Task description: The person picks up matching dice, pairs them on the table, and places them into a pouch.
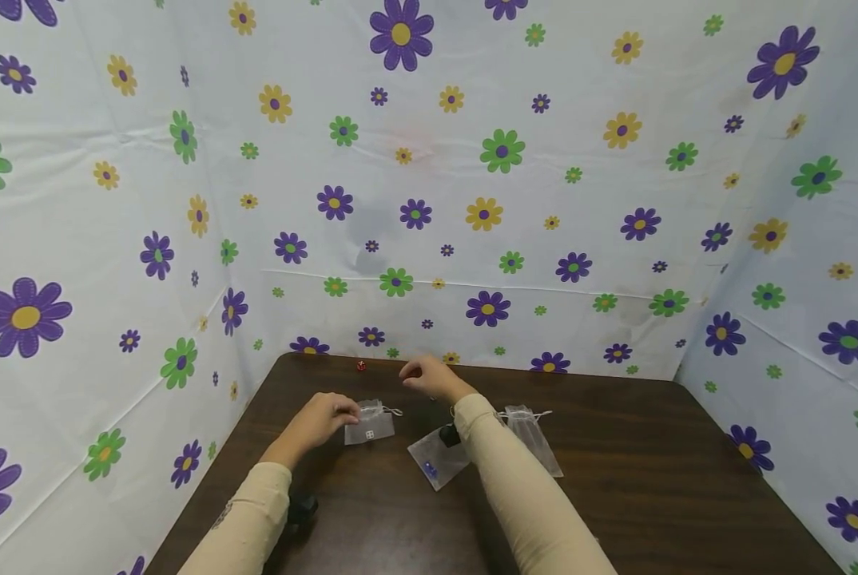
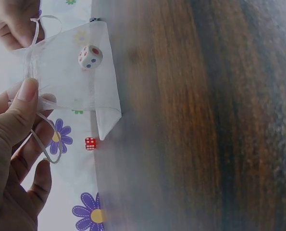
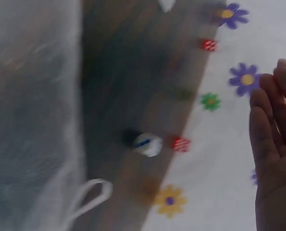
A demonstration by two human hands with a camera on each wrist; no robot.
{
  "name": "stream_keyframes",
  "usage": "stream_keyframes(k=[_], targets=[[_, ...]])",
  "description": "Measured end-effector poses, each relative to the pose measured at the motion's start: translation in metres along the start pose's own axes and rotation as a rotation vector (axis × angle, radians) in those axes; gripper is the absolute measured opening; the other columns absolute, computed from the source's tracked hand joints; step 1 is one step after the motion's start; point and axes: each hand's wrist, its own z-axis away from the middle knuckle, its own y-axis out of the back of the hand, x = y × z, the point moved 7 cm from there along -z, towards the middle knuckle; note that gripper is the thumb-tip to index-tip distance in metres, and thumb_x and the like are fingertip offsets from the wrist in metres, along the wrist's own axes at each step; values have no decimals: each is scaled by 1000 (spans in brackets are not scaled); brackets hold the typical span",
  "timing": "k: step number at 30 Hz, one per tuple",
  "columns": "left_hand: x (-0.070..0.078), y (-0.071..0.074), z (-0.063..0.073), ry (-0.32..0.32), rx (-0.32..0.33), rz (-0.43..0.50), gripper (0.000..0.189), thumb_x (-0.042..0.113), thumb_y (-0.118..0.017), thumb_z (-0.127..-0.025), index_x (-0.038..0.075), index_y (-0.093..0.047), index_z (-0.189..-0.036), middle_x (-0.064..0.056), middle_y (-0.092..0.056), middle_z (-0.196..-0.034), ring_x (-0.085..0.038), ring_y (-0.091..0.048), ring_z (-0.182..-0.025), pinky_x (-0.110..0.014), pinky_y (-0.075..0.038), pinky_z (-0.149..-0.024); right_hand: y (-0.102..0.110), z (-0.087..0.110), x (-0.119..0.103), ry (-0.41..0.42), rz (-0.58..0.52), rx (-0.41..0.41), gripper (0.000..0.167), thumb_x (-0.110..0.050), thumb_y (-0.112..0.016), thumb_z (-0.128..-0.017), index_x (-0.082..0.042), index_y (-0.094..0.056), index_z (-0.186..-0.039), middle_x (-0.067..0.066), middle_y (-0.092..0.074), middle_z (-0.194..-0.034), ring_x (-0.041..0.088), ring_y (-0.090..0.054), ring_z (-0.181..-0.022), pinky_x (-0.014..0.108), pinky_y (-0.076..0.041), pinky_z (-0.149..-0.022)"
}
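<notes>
My left hand (image 1: pixel 321 419) pinches the gathered top of a small sheer white drawstring pouch (image 1: pixel 382 429) between thumb and fingers. A white die (image 2: pixel 90 57) with red and blue dots shows through its mesh in the left wrist view. Loops of white cord (image 2: pixel 56 147) hang by the fingers. My right hand (image 1: pixel 434 378) is raised over the back of the table, to the right of that pouch. Its fingers (image 3: pixel 263 132) are loosely bent in the right wrist view, and nothing shows between them.
A sheer pouch with blue pieces (image 1: pixel 430 469) lies below my right forearm; another pouch (image 1: pixel 533 439) lies farther right. A red die (image 1: pixel 360 366) sits near the table's back edge. The right wrist view shows another red die (image 3: pixel 181 144) beside a blurred white piece (image 3: pixel 148 145). Flowered cloth (image 1: pixel 415 160) surrounds the table.
</notes>
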Motion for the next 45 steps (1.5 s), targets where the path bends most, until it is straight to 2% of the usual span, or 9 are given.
stream_keyframes(k=[10,20,26,33,45], targets=[[-1,2,1,-3,0,-15,5,13,-79,-85,8,-76,-87,5,-72,-83,-7,-64,-74,-32,-56,-70,-5,6,46,-61,53,119,20,1,-74,-90,5,-71,-109,13,-71,-100,24,-66,-92,36,-55,-82],[-2,1,0,-7,-19,-14,4,10,-79,-85,11,-77,-88,5,-72,-83,-8,-63,-74,-33,-57,-72,-13,9,73,-107,119,130,21,6,-73,-87,4,-72,-108,15,-71,-104,28,-66,-95,42,-55,-85],[-6,0,-1,-9,-18,-28,4,11,-79,-84,9,-77,-88,5,-72,-83,-8,-64,-74,-33,-57,-72,-16,8,81,-141,111,128,19,7,-70,-89,3,-73,-107,14,-71,-103,26,-66,-95,42,-54,-86],[-10,0,1,-2,-27,-31,5,13,-78,-86,9,-77,-88,6,-72,-83,-7,-63,-74,-32,-56,-71,-16,7,82,-122,132,131,17,9,-70,-88,1,-75,-102,12,-71,-97,23,-64,-89,41,-54,-82],[-10,2,4,22,-35,-28,4,10,-79,-86,9,-77,-89,5,-72,-83,-8,-63,-74,-32,-56,-72,-16,9,86,-149,121,148,16,10,-70,-87,1,-76,-99,11,-72,-93,20,-64,-85,40,-55,-79]])
